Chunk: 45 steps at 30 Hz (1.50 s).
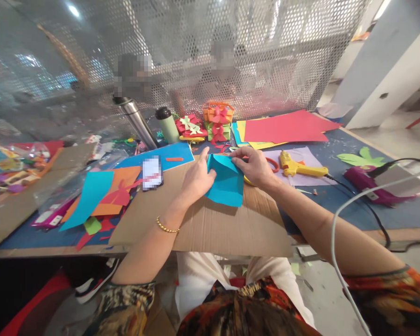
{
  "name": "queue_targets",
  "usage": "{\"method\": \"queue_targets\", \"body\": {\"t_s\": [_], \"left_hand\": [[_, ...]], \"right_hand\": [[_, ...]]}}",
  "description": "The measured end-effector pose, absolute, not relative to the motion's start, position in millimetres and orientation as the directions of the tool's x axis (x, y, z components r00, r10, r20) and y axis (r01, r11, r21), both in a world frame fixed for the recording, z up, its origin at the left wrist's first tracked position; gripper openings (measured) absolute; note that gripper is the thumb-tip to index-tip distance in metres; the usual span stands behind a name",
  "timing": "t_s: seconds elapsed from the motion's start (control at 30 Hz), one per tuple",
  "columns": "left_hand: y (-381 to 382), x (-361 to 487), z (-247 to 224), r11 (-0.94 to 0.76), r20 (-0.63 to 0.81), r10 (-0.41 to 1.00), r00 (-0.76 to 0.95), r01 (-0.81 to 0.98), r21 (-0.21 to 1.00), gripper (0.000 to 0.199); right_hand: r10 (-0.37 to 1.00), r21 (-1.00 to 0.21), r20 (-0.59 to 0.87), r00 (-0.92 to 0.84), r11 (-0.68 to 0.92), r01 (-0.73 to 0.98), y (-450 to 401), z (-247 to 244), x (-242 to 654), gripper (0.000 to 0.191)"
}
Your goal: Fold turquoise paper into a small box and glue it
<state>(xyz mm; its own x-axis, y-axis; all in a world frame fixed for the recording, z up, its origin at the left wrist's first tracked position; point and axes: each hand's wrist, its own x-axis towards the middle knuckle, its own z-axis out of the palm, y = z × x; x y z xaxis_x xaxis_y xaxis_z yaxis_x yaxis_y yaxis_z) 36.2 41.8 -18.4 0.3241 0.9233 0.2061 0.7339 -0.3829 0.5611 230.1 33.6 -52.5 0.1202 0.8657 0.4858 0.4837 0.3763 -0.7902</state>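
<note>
A piece of blue paper, folded along its upper part, is held up over a sheet of brown cardboard. My left hand pinches its left edge between thumb and fingers. At the upper right corner, my right hand grips the paper with closed fingers. Scissors with red and yellow handles lie partly hidden behind my right hand. Right of them, a yellow glue gun rests on a lilac sheet.
Red paper sheets lie at the back right. Small paper baskets with bows stand behind my hands, near a green bottle and a steel flask. A phone and coloured paper lie left. A white cable crosses the right side.
</note>
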Motion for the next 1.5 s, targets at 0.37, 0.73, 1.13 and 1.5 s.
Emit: {"method": "queue_targets", "body": {"t_s": [0.37, 0.73, 1.13, 1.5], "left_hand": [[55, 12, -3, -0.287, 0.098, 0.86, 0.501, 0.315, 0.905, 0.083], [54, 41, 2, 0.062, -0.269, 0.622, 0.736, 0.296, 0.953, 0.039], [45, 31, -16, 0.113, -0.278, 0.734, 0.62, 0.292, 0.95, 0.033], [34, 32, -11, 0.173, -0.258, 0.7, 0.666, 0.193, 0.966, 0.025]], "right_hand": [[0.939, -0.91, 0.296, -0.177, 0.334, 0.248, 40, -55, 236, 0.015], [0.894, -0.943, 0.251, -0.371, 0.313, 0.115, 27, -39, 231, 0.021], [0.957, -0.981, 0.108, -0.268, 0.146, 0.129, 15, -27, 241, 0.065], [0.931, -0.896, 0.181, -0.316, 0.288, 0.337, 6, -19, 239, 0.06]]}}
